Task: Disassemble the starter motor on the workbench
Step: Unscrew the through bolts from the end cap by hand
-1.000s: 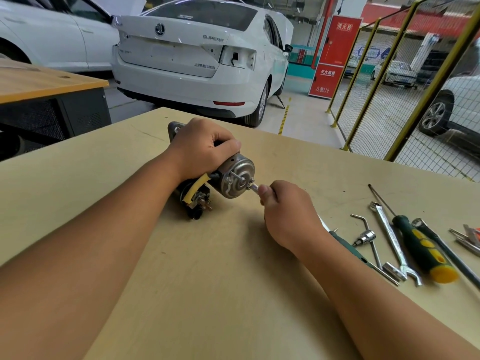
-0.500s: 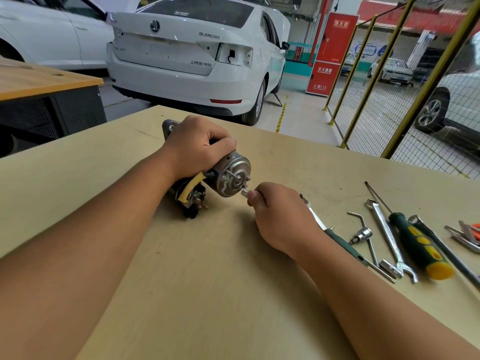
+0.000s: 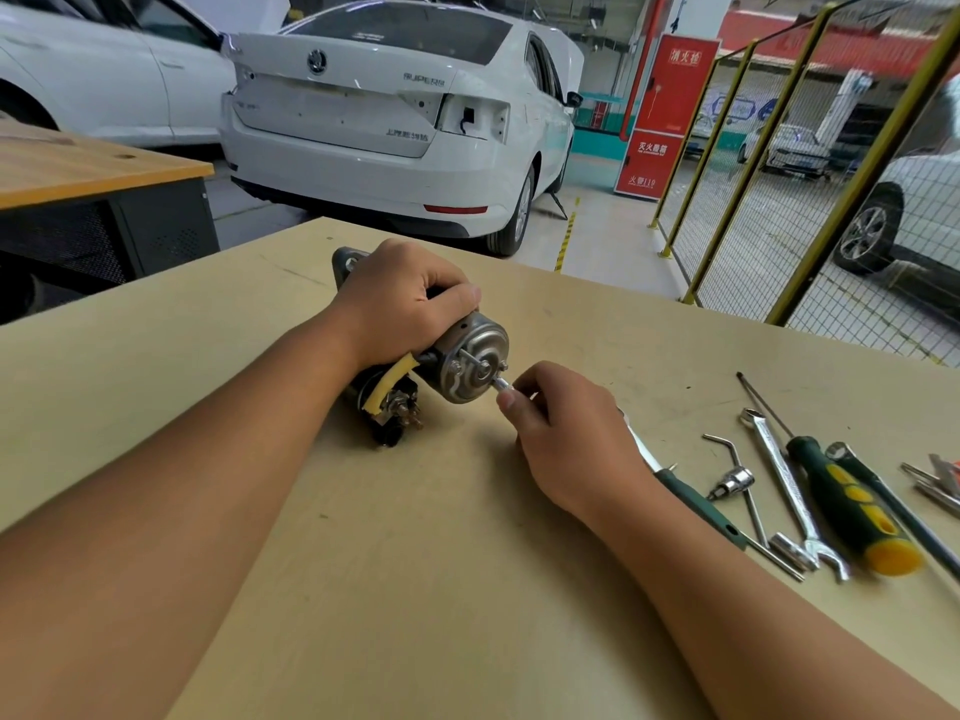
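My left hand [image 3: 402, 298] clamps the starter motor [image 3: 457, 356] down on the tabletop [image 3: 363, 537] so it can't roll, end cap facing my right hand [image 3: 566, 433], whose fingers [image 3: 511, 400] pinch a through bolt [image 3: 500, 383] to draw it out.

The workbench [image 3: 415, 589] top is pale wood board with a matt, smooth face. The starter motor [image 3: 470, 356] has a bare metal end cap with a dull satin sheen; its lower section is matt black, with a strip of yellow sleeving. The combination wrench [image 3: 789, 485] is bright polished metal. The screwdriver [image 3: 847, 501] has a glossy green and yellow plastic handle and a dark metal shaft.
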